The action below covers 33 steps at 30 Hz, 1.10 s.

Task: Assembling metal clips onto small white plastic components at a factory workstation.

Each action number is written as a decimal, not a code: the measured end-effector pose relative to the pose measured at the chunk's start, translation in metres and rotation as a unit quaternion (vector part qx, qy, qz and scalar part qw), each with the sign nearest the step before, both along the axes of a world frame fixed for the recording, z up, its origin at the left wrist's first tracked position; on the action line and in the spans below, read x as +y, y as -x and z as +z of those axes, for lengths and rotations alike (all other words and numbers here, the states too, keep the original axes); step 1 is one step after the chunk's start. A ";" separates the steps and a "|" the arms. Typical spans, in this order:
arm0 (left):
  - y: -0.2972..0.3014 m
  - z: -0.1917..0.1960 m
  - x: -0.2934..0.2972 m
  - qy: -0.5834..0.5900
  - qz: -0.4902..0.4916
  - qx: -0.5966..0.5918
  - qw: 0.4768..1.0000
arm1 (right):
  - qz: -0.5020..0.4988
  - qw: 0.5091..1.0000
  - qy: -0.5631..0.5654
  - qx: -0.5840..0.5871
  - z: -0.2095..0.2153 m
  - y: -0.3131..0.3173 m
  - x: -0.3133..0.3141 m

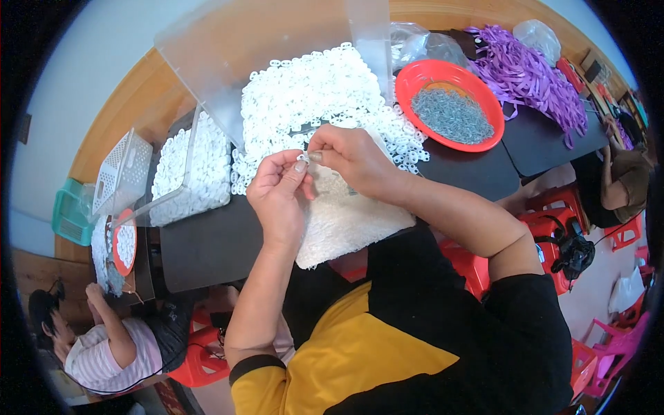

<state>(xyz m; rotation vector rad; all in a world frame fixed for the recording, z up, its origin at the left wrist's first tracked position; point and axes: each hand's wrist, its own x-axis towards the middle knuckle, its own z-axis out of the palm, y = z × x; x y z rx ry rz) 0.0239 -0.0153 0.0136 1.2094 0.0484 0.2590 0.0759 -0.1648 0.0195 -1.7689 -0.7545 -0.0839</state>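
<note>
My left hand pinches a small white plastic piece between thumb and fingertips. Right against it, my right hand is closed in a pinch; what its fingertips hold is too small to make out. Both hands are over a cream towel that hangs over the table's front edge. Beyond them, a large heap of white plastic pieces spills out of a clear plastic bin tipped on its side. A red basin with many thin grey metal pins stands to the right of the heap.
The dark table also bears a second clear bin of white pieces, a white basket, a green basket and purple ribbons. Co-workers sit at left and right; red stools stand around.
</note>
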 end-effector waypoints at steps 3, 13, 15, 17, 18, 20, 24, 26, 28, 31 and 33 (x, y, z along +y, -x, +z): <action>-0.001 -0.006 0.001 0.002 0.009 -0.009 1.000 | -0.020 0.998 0.029 -0.045 -0.005 -0.002 0.001; 0.003 -0.005 -0.003 -0.047 0.035 -0.010 0.998 | -0.029 0.990 0.061 -0.123 -0.014 -0.004 0.003; 0.003 -0.006 -0.004 -0.051 0.036 -0.018 0.998 | -0.027 0.989 0.056 -0.132 -0.015 -0.005 0.004; 0.004 -0.007 -0.004 -0.056 0.038 -0.024 0.997 | -0.027 0.988 0.059 -0.142 -0.016 -0.004 0.007; 0.006 -0.007 -0.004 -0.080 0.044 -0.028 0.995 | -0.028 0.986 0.062 -0.154 -0.016 -0.003 0.007; 0.006 -0.008 -0.004 -0.104 0.050 -0.034 0.993 | -0.024 0.987 0.061 -0.145 -0.015 -0.002 0.006; 0.007 -0.005 -0.006 -0.057 0.053 -0.013 0.997 | -0.005 0.996 0.037 -0.080 -0.009 -0.001 0.005; 0.007 -0.003 -0.007 -0.025 0.049 -0.002 0.998 | 0.000 0.998 0.026 -0.050 -0.006 0.001 0.003; 0.005 -0.005 -0.006 -0.025 0.044 -0.003 0.999 | 0.004 1.000 0.016 -0.019 -0.006 0.000 0.002; 0.004 -0.010 0.000 -0.055 0.030 0.011 0.998 | -0.006 0.999 0.022 -0.043 -0.008 -0.002 0.001; 0.004 -0.010 0.003 -0.074 0.021 0.011 0.997 | -0.017 0.997 0.044 -0.061 -0.005 -0.001 0.001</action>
